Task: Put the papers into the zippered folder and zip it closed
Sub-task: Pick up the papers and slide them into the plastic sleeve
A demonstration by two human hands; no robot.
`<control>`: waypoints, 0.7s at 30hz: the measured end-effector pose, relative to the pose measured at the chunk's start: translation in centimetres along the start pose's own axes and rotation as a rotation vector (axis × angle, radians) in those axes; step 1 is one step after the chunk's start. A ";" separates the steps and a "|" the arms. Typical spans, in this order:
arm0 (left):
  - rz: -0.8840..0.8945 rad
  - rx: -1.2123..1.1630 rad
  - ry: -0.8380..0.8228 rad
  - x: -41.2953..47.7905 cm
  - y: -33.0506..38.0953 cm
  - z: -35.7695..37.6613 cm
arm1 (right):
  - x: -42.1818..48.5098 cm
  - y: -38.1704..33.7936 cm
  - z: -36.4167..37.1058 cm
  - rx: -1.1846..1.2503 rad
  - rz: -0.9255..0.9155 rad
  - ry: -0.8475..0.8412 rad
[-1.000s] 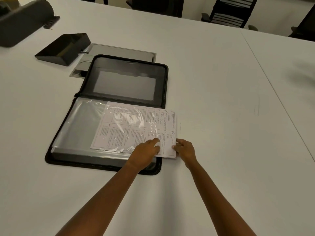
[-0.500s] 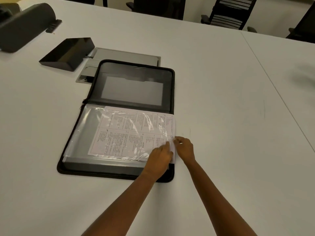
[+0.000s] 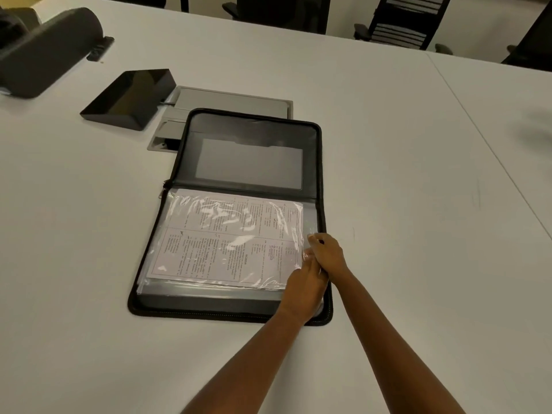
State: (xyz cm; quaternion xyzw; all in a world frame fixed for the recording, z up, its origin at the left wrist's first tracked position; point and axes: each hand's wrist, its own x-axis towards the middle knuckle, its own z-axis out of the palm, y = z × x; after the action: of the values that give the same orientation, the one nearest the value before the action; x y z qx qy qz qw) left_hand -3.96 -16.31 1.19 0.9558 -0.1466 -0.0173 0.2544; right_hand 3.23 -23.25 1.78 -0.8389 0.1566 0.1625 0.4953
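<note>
Both hands meet at the right edge of the papers (image 3: pixel 227 237): the left hand (image 3: pixel 304 289) rests flat on the clear sleeve (image 3: pixel 167 249), and the right hand (image 3: pixel 327 253) pinches its edge. The papers lie inside that sleeve on the near half of the open zippered folder (image 3: pixel 254 130), on the white table (image 3: pixel 388 144). A black box (image 3: pixel 128 98) sits farther left.

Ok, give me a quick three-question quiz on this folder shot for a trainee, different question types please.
1. True or false: the folder is zipped shut.
2. Multiple choice: where do the papers lie? A) on the bare table, B) under a clear sleeve in the folder's near half, C) in the far half's pocket.
3. Short answer: at which edge of the papers are the left hand and right hand?

Key:
1. False, it lies open flat.
2. B.
3. The right edge, near the near corner.
</note>
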 end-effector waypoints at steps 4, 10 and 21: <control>-0.042 -0.110 -0.095 0.1 -0.2 0.0 | 0.0 -0.5 0.1 0.104 0.083 -0.060; 0.074 -0.055 -0.201 0.0 -1.9 -0.1 | -0.6 -0.2 0.0 0.066 0.073 -0.041; -0.191 0.381 -0.069 -4.3 -16.5 -6.5 | -3.4 3.0 3.1 -0.596 -0.253 0.158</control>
State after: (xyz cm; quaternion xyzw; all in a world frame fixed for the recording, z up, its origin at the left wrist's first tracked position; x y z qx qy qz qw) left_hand -2.92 1.72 -1.49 0.9950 -0.0646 -0.0459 0.0610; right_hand -1.51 -21.54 -0.54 -0.9697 0.0349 0.0727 0.2307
